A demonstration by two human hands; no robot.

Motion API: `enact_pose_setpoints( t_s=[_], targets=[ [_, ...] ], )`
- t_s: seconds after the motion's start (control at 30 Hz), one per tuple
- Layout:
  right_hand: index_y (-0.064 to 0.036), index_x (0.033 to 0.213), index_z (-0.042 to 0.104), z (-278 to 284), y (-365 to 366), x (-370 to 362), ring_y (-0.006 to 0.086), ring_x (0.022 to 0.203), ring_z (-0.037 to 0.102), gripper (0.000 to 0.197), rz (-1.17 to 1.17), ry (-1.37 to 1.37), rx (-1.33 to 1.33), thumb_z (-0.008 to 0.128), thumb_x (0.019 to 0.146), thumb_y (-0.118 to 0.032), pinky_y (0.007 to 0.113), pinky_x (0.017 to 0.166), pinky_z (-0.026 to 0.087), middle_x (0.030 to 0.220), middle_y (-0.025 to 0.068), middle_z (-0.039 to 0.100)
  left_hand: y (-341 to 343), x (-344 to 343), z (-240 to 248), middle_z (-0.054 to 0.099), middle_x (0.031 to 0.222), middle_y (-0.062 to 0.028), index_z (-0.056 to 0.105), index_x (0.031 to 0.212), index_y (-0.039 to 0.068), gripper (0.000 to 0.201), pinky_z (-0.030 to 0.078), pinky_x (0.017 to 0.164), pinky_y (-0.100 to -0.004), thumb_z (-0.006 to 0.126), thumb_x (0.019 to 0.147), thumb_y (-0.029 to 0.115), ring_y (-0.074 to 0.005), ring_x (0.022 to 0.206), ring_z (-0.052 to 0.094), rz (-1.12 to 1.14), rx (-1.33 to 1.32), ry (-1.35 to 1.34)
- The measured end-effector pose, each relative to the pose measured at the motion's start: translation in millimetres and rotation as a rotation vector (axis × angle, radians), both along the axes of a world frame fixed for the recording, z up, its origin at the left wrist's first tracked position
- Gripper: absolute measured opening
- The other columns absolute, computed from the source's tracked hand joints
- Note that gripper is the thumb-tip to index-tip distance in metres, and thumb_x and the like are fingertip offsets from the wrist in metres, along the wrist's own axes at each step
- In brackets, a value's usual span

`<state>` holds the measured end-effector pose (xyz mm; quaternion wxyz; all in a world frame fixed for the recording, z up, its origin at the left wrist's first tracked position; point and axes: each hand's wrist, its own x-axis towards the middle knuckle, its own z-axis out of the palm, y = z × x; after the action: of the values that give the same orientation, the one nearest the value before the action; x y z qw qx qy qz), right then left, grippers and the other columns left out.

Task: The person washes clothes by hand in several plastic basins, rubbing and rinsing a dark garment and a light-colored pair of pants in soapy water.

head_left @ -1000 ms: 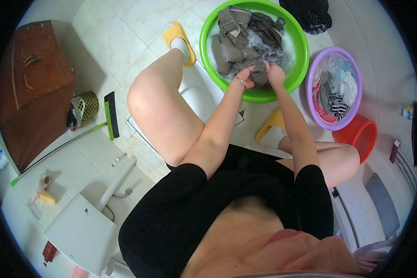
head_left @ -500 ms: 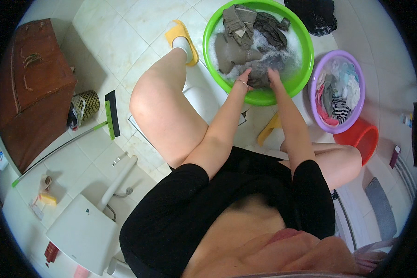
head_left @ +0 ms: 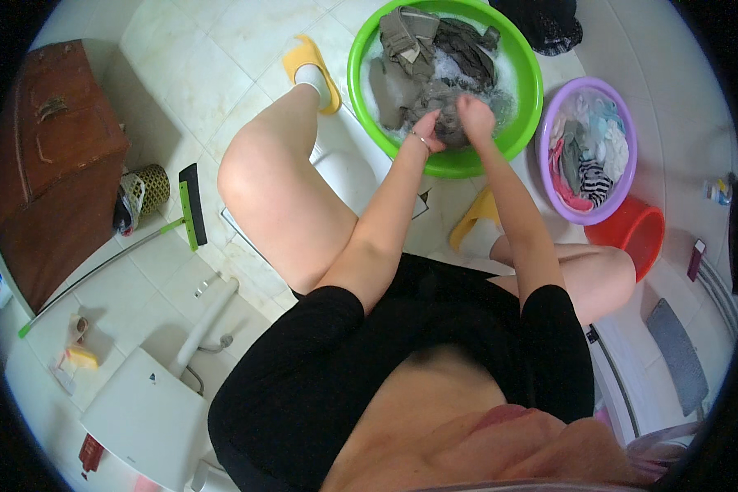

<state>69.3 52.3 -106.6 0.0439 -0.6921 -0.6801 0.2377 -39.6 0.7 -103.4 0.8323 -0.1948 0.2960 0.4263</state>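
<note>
In a green basin (head_left: 535,90) of soapy water lie several dark garments. My left hand (head_left: 428,134), a bracelet at its wrist, grips the near left side of a wet grey garment (head_left: 448,123). Closed on the same cloth from the right is my right hand (head_left: 474,116), its knuckles raised just above the water. Farther back in the basin rest a brownish-grey garment (head_left: 406,37) with a waistband-like edge and a darker crumpled cloth (head_left: 466,49). Suds partly hide the submerged cloth.
Right of the basin stands a purple tub (head_left: 547,156) of mixed clothes, with a red bucket (head_left: 644,238) behind it. Black cloth (head_left: 541,25) lies at the far right. To the left are a squeegee (head_left: 192,205), a patterned wastebasket (head_left: 148,189) and a brown cabinet (head_left: 66,156).
My right hand has risen and moved slightly left and away from me, closing on the grey garment. The cloth is bunched higher between both hands. The whole view has shifted slightly.
</note>
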Motion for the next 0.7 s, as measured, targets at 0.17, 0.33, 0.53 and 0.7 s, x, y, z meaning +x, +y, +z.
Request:
enact_pose_setpoints(
  t_s=[0.17, 0.33, 0.53, 0.7],
  targets=[
    [-0.0009, 0.095, 0.049, -48.2, -15.7, 34.5, 0.0383, 0.084, 0.050, 0.037, -0.295, -0.002, 0.028, 0.046, 0.079, -0.034, 0.045, 0.077, 0.039, 0.093, 0.0213, 0.052, -5.1, -6.6, -50.2, 0.052, 0.110, -0.0103, 0.048, 0.110, 0.004, 0.043, 0.039, 0.086, -0.0372, 0.053, 0.078, 0.033, -0.0224, 0.101, 0.049, 0.083, -0.048, 0.136],
    [-0.0010, 0.111, 0.040, -43.4, -18.4, 29.3, 0.0415, 0.097, 0.043, 0.047, 0.471, -0.102, -0.423, 0.050, 0.076, -0.031, 0.043, 0.080, 0.038, 0.110, 0.0248, 0.042, -19.4, -14.0, -103.8, 0.051, 0.111, -0.0113, 0.048, 0.108, 0.003, 0.051, 0.039, 0.082, -0.0450, 0.055, 0.075, 0.040, -0.0269, 0.099, 0.050, -0.262, -0.413, 0.918],
    [0.0001, 0.108, 0.048, -60.5, -11.1, 32.4, 0.0294, 0.092, 0.052, 0.045, -0.393, 0.260, -0.522, 0.055, 0.075, -0.029, 0.036, 0.079, 0.040, 0.101, 0.0177, 0.053, -13.8, 1.1, -66.9, 0.053, 0.108, -0.0106, 0.050, 0.106, 0.004, 0.052, 0.041, 0.076, -0.0492, 0.055, 0.074, 0.045, -0.0264, 0.098, 0.050, -0.118, -0.276, 0.477],
    [-0.0014, 0.088, 0.057, 12.2, -46.7, -9.7, 0.0215, 0.073, 0.057, 0.029, -0.065, 0.990, -0.367, 0.056, 0.075, -0.027, 0.029, 0.068, 0.044, 0.082, 0.0098, 0.060, -14.9, -21.6, -7.8, 0.053, 0.107, -0.0095, 0.050, 0.107, 0.007, 0.049, 0.039, 0.082, -0.0447, 0.049, 0.077, 0.046, -0.0244, 0.098, 0.050, -0.126, -0.155, 0.270]
  ],
)
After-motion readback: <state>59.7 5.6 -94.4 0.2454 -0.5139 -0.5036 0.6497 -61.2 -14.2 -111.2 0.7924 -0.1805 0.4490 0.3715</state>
